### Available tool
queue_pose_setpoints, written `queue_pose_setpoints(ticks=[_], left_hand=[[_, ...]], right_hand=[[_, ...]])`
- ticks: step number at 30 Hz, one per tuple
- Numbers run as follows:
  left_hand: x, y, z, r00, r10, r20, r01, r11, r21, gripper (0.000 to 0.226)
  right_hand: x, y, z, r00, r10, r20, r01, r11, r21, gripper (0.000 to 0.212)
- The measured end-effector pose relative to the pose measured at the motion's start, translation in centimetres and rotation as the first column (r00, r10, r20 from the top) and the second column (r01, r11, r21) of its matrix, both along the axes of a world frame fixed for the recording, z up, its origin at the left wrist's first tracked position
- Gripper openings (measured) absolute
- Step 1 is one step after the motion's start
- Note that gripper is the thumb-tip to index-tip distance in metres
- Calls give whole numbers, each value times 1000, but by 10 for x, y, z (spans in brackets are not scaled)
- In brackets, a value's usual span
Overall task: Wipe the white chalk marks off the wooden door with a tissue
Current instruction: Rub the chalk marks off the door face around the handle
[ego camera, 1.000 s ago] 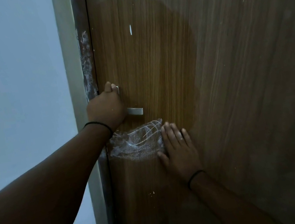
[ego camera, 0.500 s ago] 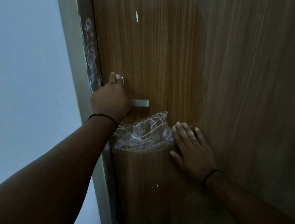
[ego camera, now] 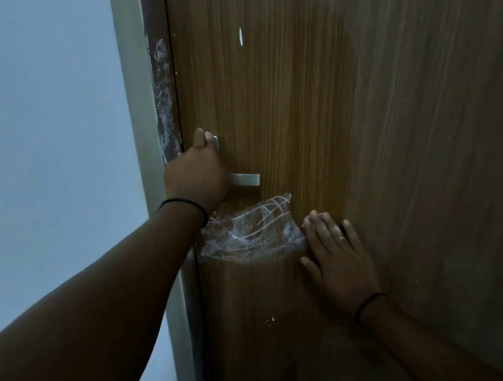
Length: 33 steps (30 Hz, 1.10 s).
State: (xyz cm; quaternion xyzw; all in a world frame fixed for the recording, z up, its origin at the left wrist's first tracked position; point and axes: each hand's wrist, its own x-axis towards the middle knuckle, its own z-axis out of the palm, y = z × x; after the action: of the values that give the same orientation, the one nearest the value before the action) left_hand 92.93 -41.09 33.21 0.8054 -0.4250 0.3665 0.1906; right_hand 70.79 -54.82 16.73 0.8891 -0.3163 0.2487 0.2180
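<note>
The chalk marks [ego camera: 250, 233] remain smeared on the door [ego camera: 362, 105]. The left hand [ego camera: 196, 176] grips the handle [ego camera: 245, 179]; the right hand [ego camera: 337, 252] lies flat beside them, its grip open, no tissue visible.

handle [ego camera: 245, 179]: mostly hidden by left hand [ego camera: 196, 179] | tissue: perhaps under right hand [ego camera: 338, 259], unseen

Brown wood-grain door [ego camera: 343, 91], upright. Silver metal lever handle [ego camera: 246, 180], gripped by left hand [ego camera: 196, 179], thumb raised above the grip. White scribbled chalk patch [ego camera: 250, 232] just below that grip. Right hand [ego camera: 338, 259] flat on the door, fingers straight, fingertips touching the patch's right edge. Thin black wristbands [ego camera: 185, 203] on both wrists. Pale blue wall [ego camera: 36, 143] left of the grip.
</note>
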Motion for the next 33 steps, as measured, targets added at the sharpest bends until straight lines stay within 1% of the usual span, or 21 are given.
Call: queue_pose_setpoints(ticks=[2,4,6,8,12,14,16,19,21,23,25,26,28,31,33], left_hand=[[-1,-2,-1,1000,-4,-3,4,1000,-14,50],[0,-3,-3,1000,-12,-8,11,1000,-27,50],[2,-3,-4,1000,-10,-8,10,999,-43,51],[2,-3,-5,1000,-13,-6,13,998,-61,50],[2,-3,-6,999,-41,-5,41,996,-78,47],[4,-2,-6,998,-55,-4,55,996,-77,46],[5,-1,-6,998,-63,-3,63,996,-70,46],[5,-1,-6,997,-75,-14,73,994,-84,45],[4,0,-6,997,-75,-19,72,992,-102,44],[4,1,-5,997,-73,-12,71,991,-113,43],[5,3,-3,997,-77,-7,77,993,-94,44],[4,3,-3,997,-82,-14,80,993,-85,45],[4,4,-3,995,-93,-31,90,992,-93,45],[3,5,-3,994,-103,-40,98,989,-109,45],[2,4,-3,995,-93,-26,90,992,-86,46]], right_hand=[[7,-1,19,995,-23,99,23,1000,-3,69],[26,3,41,988,3,154,0,1000,-20,71],[48,10,53,990,36,138,-31,999,-31,73],[63,17,51,994,65,93,-62,997,-40,74],[51,16,24,992,114,-44,-117,991,-72,71],[33,9,23,996,91,-25,-93,992,-82,66],[22,4,34,998,55,44,-51,996,-78,65],[37,7,56,992,47,118,-39,997,-69,67],[55,15,57,993,76,88,-70,995,-70,69],[65,21,43,994,105,-7,-105,992,-76,70],[62,20,26,990,107,-92,-115,989,-88,71],[55,17,22,990,103,-97,-112,989,-101,69],[43,12,23,996,81,-20,-83,990,-115,66],[45,10,44,990,25,137,-15,997,-72,67],[63,17,54,987,48,151,-40,998,-50,70]])
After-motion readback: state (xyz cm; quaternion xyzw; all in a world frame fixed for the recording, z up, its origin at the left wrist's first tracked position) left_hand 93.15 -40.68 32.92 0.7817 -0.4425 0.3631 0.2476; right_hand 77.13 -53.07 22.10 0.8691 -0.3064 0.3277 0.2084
